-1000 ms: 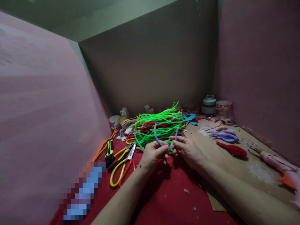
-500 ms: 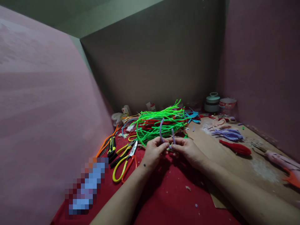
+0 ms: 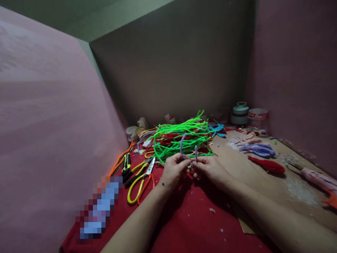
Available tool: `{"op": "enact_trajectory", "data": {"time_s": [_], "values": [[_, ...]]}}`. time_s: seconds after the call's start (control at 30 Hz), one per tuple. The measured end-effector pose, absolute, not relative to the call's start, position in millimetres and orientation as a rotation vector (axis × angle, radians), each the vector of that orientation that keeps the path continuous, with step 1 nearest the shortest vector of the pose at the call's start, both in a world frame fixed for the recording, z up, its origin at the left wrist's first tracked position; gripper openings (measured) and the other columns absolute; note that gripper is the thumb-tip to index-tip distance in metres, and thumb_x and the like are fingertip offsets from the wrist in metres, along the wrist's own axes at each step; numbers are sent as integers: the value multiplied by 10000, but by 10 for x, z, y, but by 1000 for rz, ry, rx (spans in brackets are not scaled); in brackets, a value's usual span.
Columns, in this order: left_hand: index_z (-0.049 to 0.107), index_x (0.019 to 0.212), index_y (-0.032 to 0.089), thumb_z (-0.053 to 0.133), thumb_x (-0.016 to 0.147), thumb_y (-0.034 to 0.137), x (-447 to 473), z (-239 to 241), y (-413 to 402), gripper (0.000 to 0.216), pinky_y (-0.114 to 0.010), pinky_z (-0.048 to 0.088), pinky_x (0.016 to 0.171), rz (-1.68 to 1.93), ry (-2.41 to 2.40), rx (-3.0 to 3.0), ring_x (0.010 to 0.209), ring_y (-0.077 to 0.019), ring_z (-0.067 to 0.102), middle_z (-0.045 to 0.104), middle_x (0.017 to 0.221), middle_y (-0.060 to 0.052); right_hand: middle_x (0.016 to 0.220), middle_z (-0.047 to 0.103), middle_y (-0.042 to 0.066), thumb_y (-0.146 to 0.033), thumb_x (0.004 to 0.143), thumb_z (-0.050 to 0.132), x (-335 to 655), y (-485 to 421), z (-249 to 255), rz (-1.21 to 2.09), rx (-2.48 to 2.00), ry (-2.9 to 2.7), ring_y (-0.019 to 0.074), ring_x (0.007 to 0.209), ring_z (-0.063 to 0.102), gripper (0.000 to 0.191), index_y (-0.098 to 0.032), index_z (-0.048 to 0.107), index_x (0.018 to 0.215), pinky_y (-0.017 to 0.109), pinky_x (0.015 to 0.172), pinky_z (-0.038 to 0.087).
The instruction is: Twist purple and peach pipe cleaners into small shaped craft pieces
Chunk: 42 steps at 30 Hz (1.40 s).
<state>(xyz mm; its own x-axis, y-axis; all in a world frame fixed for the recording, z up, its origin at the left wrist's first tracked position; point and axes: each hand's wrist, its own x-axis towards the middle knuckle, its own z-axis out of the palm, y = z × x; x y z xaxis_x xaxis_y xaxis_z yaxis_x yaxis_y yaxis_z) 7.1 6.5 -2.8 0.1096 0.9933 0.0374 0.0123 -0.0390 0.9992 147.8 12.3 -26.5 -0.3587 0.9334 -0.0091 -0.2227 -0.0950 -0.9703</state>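
Observation:
Both my hands meet over the red cloth, fingertips pinched close together. Between the thumb and fingers of my left hand [image 3: 176, 168] is a purple pipe cleaner [image 3: 182, 144], its curved end standing up. My right hand [image 3: 206, 168] pinches a purple piece too, a shorter end [image 3: 196, 153] rising above the fingers. Whether both ends belong to one pipe cleaner is hidden by the fingers. A small bit of green shows between the fingertips. Just beyond the hands lies a heap of green and red pipe cleaners [image 3: 181, 137].
Yellow-and-orange-handled scissors [image 3: 135, 189], pliers [image 3: 138, 169] and a yellow-black utility knife [image 3: 126, 164] lie to the left. On the cardboard [image 3: 229, 158] at right are a purple bundle [image 3: 260, 150], a red bundle [image 3: 267, 164] and a pink glue gun [image 3: 317, 176]. Behind stands a lidded jar [image 3: 239, 114].
The view has shifted slightly. Both hands keep their pinch on the purple pipe cleaner ends, with hardly any visible movement.

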Motion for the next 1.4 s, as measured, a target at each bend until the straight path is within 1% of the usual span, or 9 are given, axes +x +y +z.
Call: {"op": "enact_trajectory", "data": {"time_s": [0.2,0.3,0.63,0.87,0.97,1.1,1.17,1.27,1.4], "values": [[591,741,107,684,640,279,81,10,37,220,-175,381,423,1108,1109,1321,454,-78,508,589,567,-7,647,642,36,-328,675,661,1483,132,-270,1729,-800,-1227,78,453,546,255,-117,677,817,199,437,430],[587,731,108,681,645,282,75,10,40,216,-172,375,416,1114,1110,1334,435,-71,494,571,541,5,658,647,44,-334,670,667,1484,128,-260,1754,-782,-1247,74,445,542,253,-107,675,783,195,428,427],[618,788,115,663,670,336,39,-42,72,255,-180,382,432,1055,1115,1416,452,-76,503,588,595,-9,594,630,31,-330,671,656,1481,119,-268,1704,-828,-1290,67,405,524,220,-111,650,685,174,374,423],[610,755,119,662,662,366,47,-18,65,269,-190,377,423,1052,1120,1402,426,-77,486,576,572,-2,567,624,19,-311,670,660,1485,128,-277,1711,-831,-1265,69,401,525,203,-117,642,728,178,384,425],[604,752,122,667,655,363,36,19,57,267,-190,372,423,1090,1146,1397,407,-70,469,548,534,20,567,629,16,-267,679,656,1484,125,-293,1748,-838,-1230,73,402,530,193,-119,639,801,180,387,425],[570,702,131,634,695,363,-25,81,68,241,-170,329,385,1207,1137,1421,368,-48,415,487,472,47,575,634,18,-226,678,672,1481,134,-322,1773,-833,-1154,90,404,544,238,-126,608,885,190,381,422],[546,676,136,620,706,384,-64,95,89,261,-166,323,368,1272,1120,1407,360,-45,409,473,471,50,590,636,24,-242,677,686,1497,159,-322,1752,-780,-1068,105,433,568,226,-129,598,851,207,410,447],[533,689,137,630,684,416,-98,83,120,296,-166,330,345,1286,1122,1343,370,-53,443,510,529,35,617,638,30,-297,678,695,1559,222,-283,1694,-688,-872,120,482,596,224,-131,603,798,238,473,488],[532,705,140,646,658,400,-95,40,133,288,-173,335,330,1217,1070,1249,366,-59,455,535,554,28,591,612,20,-306,698,675,1665,296,-194,1629,-627,-692,115,462,556,174,-149,614,741,241,438,468]]}}
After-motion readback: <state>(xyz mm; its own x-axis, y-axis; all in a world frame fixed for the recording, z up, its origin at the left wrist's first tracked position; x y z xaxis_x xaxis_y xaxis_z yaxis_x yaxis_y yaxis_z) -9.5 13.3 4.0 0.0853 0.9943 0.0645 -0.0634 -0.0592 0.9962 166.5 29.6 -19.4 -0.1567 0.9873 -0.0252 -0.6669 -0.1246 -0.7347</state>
